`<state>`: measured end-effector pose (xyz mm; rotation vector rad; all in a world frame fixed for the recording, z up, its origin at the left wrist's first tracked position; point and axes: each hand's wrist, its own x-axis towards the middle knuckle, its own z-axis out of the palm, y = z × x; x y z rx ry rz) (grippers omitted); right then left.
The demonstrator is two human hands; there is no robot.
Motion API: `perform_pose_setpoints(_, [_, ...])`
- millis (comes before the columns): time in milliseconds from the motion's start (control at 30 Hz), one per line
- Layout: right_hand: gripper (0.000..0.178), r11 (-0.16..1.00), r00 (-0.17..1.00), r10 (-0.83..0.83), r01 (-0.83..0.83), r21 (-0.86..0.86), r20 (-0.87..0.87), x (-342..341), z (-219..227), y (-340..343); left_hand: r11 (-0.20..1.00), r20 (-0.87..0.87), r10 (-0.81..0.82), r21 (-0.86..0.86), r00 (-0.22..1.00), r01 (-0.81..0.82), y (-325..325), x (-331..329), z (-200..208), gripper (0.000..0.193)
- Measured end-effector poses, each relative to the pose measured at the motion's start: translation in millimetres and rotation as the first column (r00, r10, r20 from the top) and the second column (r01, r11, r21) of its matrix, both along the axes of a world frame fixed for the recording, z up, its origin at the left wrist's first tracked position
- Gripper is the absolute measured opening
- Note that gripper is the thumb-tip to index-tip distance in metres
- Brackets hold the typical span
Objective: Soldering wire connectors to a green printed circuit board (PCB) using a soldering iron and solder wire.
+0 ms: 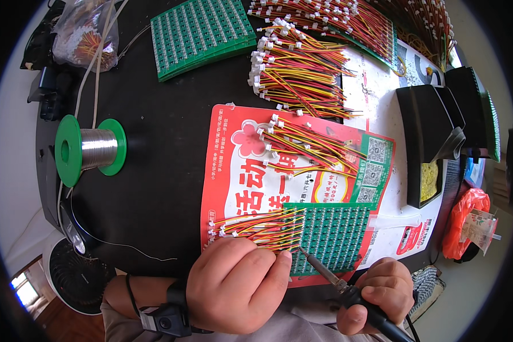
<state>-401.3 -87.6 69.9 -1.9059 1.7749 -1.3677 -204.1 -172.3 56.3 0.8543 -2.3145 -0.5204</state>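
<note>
Left hand and right hand at the near edge of a green circuit panel, iron tip over its left part.
Right grip closed around the soldering iron; tip contact unclear. Left grip curled, fingertips by the panel's left side; can't tell if it's pinching a wire. Panel lies on a red-and-white sheet on the black bench, row of red, black and yellow wires running off its left side. Solder spool far left; panel stack behind.
</note>
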Motion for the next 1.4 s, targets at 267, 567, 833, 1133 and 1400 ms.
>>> perform_pose_setpoints(267, [0.032, 0.997, 0.999, -0.035, 0.037, -0.066, 0.019, 2, -6, -1, 1.0, 0.012, -0.01, 0.0, 1.0, 0.01, 0, -1, 1, 0.012])
perform_pose_setpoints(567, [0.031, 0.997, 0.999, -0.028, 0.031, -0.072, 0.042, 1, -6, -1, 1.0, -0.005, -0.023, 0.021, 1.0, 0.023, 1, 2, -2, 0.023])
perform_pose_setpoints(833, [0.031, 0.998, 1.0, -0.01, 0.011, -0.066, 0.015, 1, -7, -2, 1.0, -0.007, -0.016, 0.016, 1.0, 0.016, 2, 2, -2, 0.022])
perform_pose_setpoints(1133, [0.025, 0.978, 0.978, 0.159, -0.137, -0.156, 0.137, -4, 2, -14, 1.0, 0.034, 0.011, 0.007, 0.999, -0.011, 0, -1, 3, 0.012])
perform_pose_setpoints(1400, [0.029, 0.998, 1.0, 0.025, -0.024, -0.062, 0.016, -4, -5, -2, 1.0, 0.027, -0.002, 0.003, 1.0, 0.002, 2, 0, 1, 0.017])
